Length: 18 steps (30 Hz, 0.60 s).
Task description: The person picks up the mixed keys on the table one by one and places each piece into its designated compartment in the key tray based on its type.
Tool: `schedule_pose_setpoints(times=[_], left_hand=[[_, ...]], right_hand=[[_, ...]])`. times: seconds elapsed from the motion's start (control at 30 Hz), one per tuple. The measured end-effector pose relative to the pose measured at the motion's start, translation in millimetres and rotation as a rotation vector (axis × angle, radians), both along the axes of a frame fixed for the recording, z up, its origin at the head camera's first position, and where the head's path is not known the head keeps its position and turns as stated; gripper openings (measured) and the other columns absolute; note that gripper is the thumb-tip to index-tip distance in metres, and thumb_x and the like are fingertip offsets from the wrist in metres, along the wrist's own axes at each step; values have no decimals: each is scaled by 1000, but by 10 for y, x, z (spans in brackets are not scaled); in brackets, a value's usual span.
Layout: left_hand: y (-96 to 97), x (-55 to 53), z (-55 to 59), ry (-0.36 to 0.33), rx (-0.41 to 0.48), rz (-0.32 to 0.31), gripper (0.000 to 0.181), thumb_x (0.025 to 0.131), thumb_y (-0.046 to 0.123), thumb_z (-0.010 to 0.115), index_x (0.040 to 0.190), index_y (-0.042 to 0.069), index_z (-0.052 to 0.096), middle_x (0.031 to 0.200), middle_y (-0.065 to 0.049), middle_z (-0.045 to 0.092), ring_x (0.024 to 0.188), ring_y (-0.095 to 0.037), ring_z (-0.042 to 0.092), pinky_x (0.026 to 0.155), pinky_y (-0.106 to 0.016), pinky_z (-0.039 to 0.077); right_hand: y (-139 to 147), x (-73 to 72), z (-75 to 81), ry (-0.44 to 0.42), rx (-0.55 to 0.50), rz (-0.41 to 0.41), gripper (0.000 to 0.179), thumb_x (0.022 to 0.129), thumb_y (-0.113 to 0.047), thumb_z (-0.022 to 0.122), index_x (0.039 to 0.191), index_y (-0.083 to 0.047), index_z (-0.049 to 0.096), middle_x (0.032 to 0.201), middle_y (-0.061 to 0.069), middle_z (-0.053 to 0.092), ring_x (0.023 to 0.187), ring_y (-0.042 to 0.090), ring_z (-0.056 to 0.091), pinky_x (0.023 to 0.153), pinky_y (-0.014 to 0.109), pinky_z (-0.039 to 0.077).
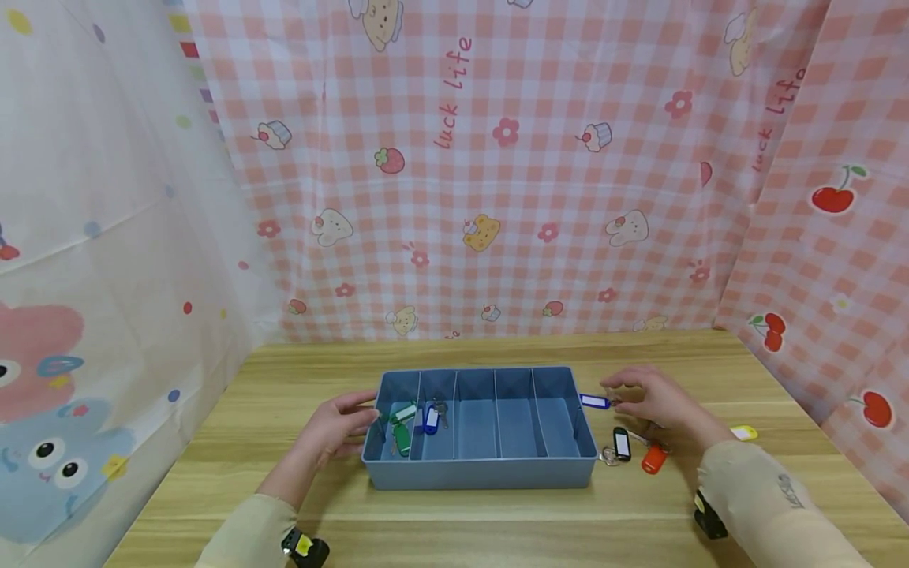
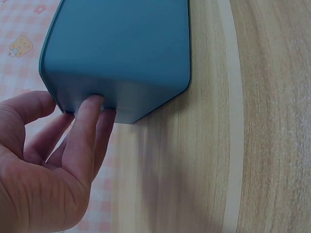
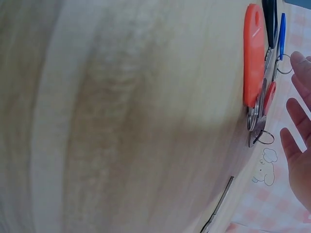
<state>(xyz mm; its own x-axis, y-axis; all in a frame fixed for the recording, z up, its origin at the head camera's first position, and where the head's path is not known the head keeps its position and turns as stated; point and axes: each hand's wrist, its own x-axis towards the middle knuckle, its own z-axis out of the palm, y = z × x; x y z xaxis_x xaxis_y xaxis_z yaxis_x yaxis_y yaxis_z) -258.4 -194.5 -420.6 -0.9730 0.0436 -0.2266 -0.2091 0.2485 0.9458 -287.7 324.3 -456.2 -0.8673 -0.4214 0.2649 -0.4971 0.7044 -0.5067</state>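
Observation:
A blue-grey divided box [image 1: 479, 473] stands on the table between my hands. Two green key tags [image 1: 402, 439] lie in its leftmost compartment, and a blue key tag [image 1: 432, 419] with keys is in the second one. The fingertips of my left hand [image 1: 334, 426] touch the box's left end wall, thumb near the rim. Beyond the box's right end, my right hand [image 1: 649, 398] is at the ring of another blue key tag [image 1: 594, 401], with thumb and forefinger apart on either side of it. The right wrist view shows fingertips beside that ring [image 3: 284, 64].
Right of the box lie a black key tag [image 1: 621, 443] and an orange-red key tag [image 1: 653, 458] with keys. A yellow key tag [image 1: 744, 432] is farther right, partly behind the right forearm. A checked curtain [image 1: 490, 181] hangs along the table's back edge.

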Motion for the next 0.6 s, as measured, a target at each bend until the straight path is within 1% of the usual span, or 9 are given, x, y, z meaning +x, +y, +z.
schedule_pose_setpoints(times=[0.23, 0.47, 0.6], left_hand=[[2, -5, 0, 0, -7, -8, 48, 97, 10, 64, 143, 2, 52, 130, -25, 59, 103, -32, 67, 76, -45, 58], [-1, -4, -3, 0, -9, -2, 48, 96, 10, 65, 142, 2, 52, 129, -24, 60, 103, -32, 67, 75, -44, 58], [-6, -2, -6, -2, -7, -3, 48, 96, 10, 65, 142, 2, 52, 130, -25, 59, 103, -32, 67, 76, -44, 58]], right_hand=[[0, -16, -14, -32, 9, -34, 34, 83, -3, 79, 116, -5, 72, 114, 6, 69, 107, 33, 58, 93, 57, 45], [-22, -36, -5, -34, 25, -41, 28, 84, -5, 78, 111, -6, 74, 110, 7, 70, 104, 33, 60, 92, 57, 46], [-32, -36, -8, -54, 24, -56, 24, 85, -4, 77, 109, -8, 75, 110, 6, 70, 104, 32, 60, 93, 57, 46]])
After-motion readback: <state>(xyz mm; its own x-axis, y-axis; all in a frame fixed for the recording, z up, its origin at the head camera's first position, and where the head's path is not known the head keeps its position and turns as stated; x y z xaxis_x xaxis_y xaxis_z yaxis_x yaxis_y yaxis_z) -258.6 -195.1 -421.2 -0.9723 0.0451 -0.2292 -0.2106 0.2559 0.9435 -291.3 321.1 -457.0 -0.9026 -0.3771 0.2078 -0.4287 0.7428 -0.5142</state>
